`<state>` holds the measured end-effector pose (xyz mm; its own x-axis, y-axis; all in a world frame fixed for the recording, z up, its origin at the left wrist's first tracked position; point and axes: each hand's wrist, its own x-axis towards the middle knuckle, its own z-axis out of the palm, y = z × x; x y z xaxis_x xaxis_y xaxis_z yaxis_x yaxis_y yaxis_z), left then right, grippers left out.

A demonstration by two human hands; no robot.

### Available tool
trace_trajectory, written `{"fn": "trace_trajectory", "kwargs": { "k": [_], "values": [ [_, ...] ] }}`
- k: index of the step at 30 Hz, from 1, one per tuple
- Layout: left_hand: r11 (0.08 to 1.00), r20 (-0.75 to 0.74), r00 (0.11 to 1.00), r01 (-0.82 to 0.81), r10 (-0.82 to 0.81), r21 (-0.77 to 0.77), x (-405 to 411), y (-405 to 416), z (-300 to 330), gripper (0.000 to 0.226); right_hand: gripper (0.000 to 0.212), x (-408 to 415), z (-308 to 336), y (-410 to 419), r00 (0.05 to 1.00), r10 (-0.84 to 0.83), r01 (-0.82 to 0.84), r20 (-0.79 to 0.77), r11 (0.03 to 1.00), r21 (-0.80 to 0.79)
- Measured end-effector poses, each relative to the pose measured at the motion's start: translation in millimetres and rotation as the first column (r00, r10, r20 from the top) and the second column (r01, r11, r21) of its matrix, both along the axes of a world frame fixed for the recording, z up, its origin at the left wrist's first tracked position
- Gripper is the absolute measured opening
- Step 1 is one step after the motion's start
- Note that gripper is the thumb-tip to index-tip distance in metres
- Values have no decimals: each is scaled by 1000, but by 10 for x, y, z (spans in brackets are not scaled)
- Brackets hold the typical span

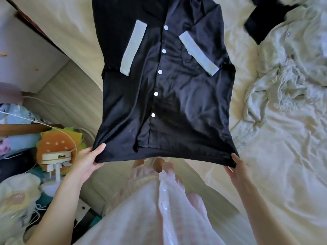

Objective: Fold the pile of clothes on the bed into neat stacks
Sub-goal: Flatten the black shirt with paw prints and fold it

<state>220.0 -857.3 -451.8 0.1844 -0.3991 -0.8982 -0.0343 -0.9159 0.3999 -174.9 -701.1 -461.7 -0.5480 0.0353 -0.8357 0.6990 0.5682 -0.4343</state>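
A black button-up shirt (pixel 177 96) with white buttons and pale grey sleeve cuffs lies front-up along the bed (pixel 265 174), its hem lifted toward me. Both sleeves are folded in over the front. My left hand (pixel 88 160) pinches the hem's left corner, thumb on top. My right hand (pixel 238 167) pinches the hem's right corner. A crumpled pale green garment (pixel 290 71) lies on the bed to the right. Another black garment (pixel 265 23) sits at the top right, partly cut off by the frame.
The bed's left edge runs diagonally past a white cabinet (pixel 26 50). On the floor at the left are a burger-shaped cushion (pixel 56 147), a small white fan (pixel 56 161), cables and soft toys. My pale pink buttoned clothing (pixel 164 209) fills the bottom centre.
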Motion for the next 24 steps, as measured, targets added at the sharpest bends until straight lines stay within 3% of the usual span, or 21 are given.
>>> {"fn": "trace_trajectory", "kwargs": {
  "k": [2, 4, 9, 11, 14, 18, 21, 24],
  "values": [
    [998, 15, 1000, -15, 16, -57, -73, -152, 150, 28, 5, -67, 150, -202, 999, 13, -14, -34, 999, -45],
    [991, 13, 1000, -24, 26, -130, -168, -348, 295, 23, 15, -118, 316, -463, 996, 29, -38, -90, 994, -99],
    [962, -49, 991, -130, 121, -240, -375, -1011, 554, 32, 14, -321, 648, -1214, 975, 77, -127, -209, 963, -238],
    [947, -107, 984, -167, 143, -274, -457, -1289, 645, 25, 3, -434, 741, -1516, 980, 41, -100, -196, 949, -300],
    [906, -200, 954, -279, 223, -318, -607, -1736, 759, 4, 9, -601, 850, -1974, 984, -20, -54, -178, 914, -403],
    [829, -302, 881, -454, 364, -325, -709, -2444, 729, 5, 23, -774, 897, -2616, 987, -95, 3, -127, 809, -588],
    [828, -265, 904, -417, 336, -375, -785, -3037, 621, 21, 34, -969, 848, -3173, 977, -193, 80, -96, 740, -668],
    [796, -311, 870, -481, 383, -367, -923, -3636, 495, 4, 31, -1178, 739, -3741, 977, -204, 117, -54, 736, -666]
  ]
}}
